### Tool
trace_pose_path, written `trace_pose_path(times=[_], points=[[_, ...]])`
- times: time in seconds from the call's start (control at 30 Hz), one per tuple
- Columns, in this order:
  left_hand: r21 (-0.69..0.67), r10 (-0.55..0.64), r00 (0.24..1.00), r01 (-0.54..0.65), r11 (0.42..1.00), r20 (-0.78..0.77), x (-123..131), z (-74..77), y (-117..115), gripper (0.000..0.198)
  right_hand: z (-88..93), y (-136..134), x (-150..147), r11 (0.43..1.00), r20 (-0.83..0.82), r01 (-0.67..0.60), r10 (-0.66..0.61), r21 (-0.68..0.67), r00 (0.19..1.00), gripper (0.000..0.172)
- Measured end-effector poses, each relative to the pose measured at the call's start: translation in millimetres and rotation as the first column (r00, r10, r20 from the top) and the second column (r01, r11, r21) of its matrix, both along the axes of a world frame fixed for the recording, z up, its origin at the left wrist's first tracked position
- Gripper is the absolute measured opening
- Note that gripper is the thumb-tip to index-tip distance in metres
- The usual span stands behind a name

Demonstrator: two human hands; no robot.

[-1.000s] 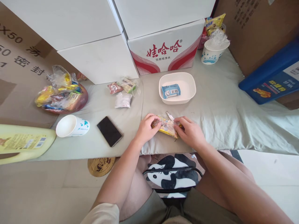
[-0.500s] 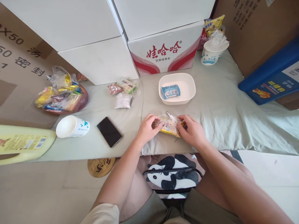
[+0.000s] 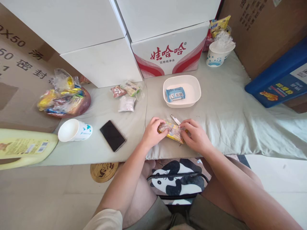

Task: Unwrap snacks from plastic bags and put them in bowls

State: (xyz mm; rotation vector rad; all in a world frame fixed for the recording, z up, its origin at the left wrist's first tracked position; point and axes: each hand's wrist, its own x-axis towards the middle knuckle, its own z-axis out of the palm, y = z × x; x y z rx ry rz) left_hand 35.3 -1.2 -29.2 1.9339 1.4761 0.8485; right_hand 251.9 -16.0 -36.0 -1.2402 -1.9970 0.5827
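Near the front edge of the cloth-covered surface, a yellow snack packet with crinkled clear plastic lies between my hands. My left hand grips its left end, thumb on top. On its right end, my right hand closes with thumb and fingers. Just behind the packet lies a small white, pen-like item, partly covered near my right fingers. Farther back sits a white plastic bowl with a blue wrapped snack inside.
Left of my hands lie a phone, a tipped paper cup and several small packets. A bowl of snacks stands at far left. A paper cup with plastic stands back right, near a blue container.
My fingers have shifted slightly on the yellow packet, the right ones closing inward over its plastic. The white pen-like item shows more plainly. Everything else stays in place.
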Motion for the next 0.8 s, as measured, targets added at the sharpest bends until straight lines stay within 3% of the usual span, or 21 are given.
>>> trace_pose_path(times=[0.2, 0.6, 0.7, 0.8], points=[[0.068, 0.012, 1.0, -0.012, 0.998, 0.007, -0.2, -2.3, 1.8, 0.004, -0.8, 1.2, 1.4, 0.999, -0.025, 0.033, -0.033, -0.019, 0.999, 0.015], [0.052, 0.089, 0.99, -0.095, 0.994, 0.114, 0.0, -3.4, 2.8, 0.007, 5.7, 0.4, 0.3, 0.996, -0.041, 0.027, -0.03, -0.08, 0.999, 0.014], [0.039, 0.175, 0.959, -0.189, 0.981, 0.224, -0.6, -4.6, 3.7, 0.009, 6.0, -0.1, 1.1, 0.997, -0.05, 0.039, -0.042, -0.07, 0.998, 0.015], [0.049, 0.335, 0.86, -0.382, 0.923, 0.384, -2.4, -3.7, 5.2, 0.009, 5.6, 0.4, 2.5, 0.998, -0.083, 0.053, -0.056, -0.044, 0.995, 0.015]])
